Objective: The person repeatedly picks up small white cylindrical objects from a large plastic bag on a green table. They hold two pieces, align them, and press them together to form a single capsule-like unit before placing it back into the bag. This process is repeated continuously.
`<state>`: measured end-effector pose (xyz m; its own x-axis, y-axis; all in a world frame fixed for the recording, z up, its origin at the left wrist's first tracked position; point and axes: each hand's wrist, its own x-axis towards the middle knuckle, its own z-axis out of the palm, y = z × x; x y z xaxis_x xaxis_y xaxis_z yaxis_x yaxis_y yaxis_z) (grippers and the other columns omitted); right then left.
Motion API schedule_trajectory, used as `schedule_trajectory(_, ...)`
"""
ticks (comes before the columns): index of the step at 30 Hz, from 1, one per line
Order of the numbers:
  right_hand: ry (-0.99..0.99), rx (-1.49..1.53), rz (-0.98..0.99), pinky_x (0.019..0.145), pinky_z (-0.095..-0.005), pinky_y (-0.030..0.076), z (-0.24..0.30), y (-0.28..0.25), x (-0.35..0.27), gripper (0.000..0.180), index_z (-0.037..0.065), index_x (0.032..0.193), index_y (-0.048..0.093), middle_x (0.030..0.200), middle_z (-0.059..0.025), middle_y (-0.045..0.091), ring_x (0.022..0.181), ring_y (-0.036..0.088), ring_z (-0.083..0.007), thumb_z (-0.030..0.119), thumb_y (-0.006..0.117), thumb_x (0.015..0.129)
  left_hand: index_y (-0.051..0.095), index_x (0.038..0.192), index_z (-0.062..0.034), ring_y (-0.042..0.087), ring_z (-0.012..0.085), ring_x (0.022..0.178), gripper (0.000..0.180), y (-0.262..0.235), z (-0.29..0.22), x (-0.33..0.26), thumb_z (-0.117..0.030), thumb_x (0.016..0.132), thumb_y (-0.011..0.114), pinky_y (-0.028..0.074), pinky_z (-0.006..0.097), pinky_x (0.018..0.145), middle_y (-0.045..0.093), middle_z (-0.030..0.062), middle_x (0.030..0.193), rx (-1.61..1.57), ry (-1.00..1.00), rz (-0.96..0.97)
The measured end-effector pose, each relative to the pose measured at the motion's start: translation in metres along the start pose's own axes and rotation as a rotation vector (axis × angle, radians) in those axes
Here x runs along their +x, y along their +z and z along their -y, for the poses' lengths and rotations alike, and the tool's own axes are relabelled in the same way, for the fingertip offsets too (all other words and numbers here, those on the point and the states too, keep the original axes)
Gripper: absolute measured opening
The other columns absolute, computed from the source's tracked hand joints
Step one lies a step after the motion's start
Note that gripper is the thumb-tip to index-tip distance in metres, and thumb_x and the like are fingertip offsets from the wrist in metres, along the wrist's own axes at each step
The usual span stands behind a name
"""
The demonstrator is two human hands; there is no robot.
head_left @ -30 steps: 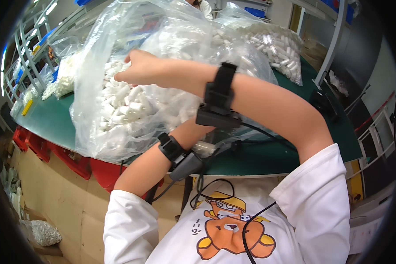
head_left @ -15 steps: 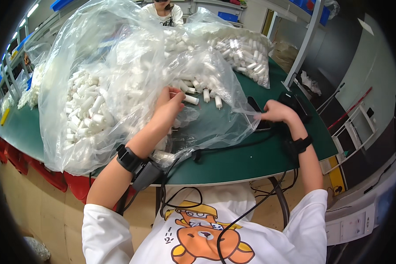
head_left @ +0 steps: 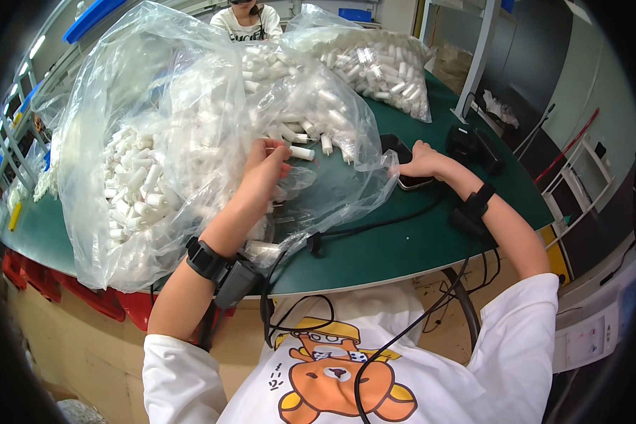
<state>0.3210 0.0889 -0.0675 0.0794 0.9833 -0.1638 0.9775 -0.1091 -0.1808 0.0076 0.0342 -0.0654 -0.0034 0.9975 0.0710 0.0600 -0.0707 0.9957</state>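
Note:
My left hand (head_left: 265,166) is closed in a pinch on a small white cylinder (head_left: 302,152), which points to the right with a dark wire-like tip near my fingers. It is beside the open mouth of a large clear plastic bag (head_left: 85,191) full of similar white cylinders (head_left: 138,177). My right hand (head_left: 425,164) is closed on the bag's right edge, pulling the film out taut. Several loose cylinders, one of them a white cylinder (head_left: 326,145) standing on end, lie under the film between my hands.
A dark phone (head_left: 415,182) lies under my right hand, with a black device (head_left: 477,147) farther right. Another filled clear bag (head_left: 389,74) rests at the back of the green table (head_left: 374,258). Black cables (head_left: 378,231) cross the front. A person (head_left: 247,22) sits opposite.
My right hand has moved a little left with the bag edge, now over the phone. My left hand keeps its pinch on the cylinder. The whole view has shifted slightly.

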Motion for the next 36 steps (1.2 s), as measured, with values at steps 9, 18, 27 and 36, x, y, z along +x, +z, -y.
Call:
schedule_trajectory(9,0.067,0.338,0.098,0.094,-0.0360,0.038,0.003,-0.012,-0.037,0.113,-0.018,0.121,0.032,0.128,-0.0286,0.036,0.119,0.040,-0.0347,0.057,0.077,0.049,0.047,0.110,-0.0088,0.049,0.0135,0.080,0.036,0.000,0.006,0.001,-0.029,0.080,0.053,0.039,0.025,0.058,0.049,0.0030,0.088,0.005,0.003,0.030)
schedule_trajectory(18,0.051,0.186,-0.055,0.092,-0.0344,0.040,0.000,-0.001,-0.074,0.106,-0.015,0.118,0.037,0.122,-0.0266,0.041,0.115,0.044,-0.0333,0.058,0.072,0.051,0.048,0.109,-0.0104,0.049,0.0108,0.079,0.034,0.000,0.006,0.003,-0.027,0.080,0.053,0.039,0.024,0.055,0.050,0.0016,0.090,0.011,0.003,0.028)
schedule_trajectory(27,0.043,0.077,0.016,0.072,-0.0306,0.051,-0.020,-0.008,-0.068,0.112,-0.023,0.108,0.037,0.104,-0.0293,0.051,0.089,0.059,-0.0303,0.072,0.063,0.054,0.048,0.110,-0.0088,0.049,0.0099,0.079,0.035,0.001,0.005,0.002,-0.026,0.080,0.054,0.038,0.023,0.058,0.050,0.0018,0.092,0.041,-0.002,0.040)
schedule_trajectory(36,0.051,0.135,0.071,0.049,-0.0290,0.050,-0.015,-0.019,-0.073,0.105,-0.023,0.096,0.043,0.095,-0.0270,0.053,0.061,0.061,-0.0255,0.074,0.057,0.059,0.048,0.109,-0.0086,0.049,0.0091,0.077,0.033,0.002,0.008,0.003,-0.025,0.081,0.054,0.038,0.023,0.060,0.051,0.0018,0.092,0.030,0.001,0.044)
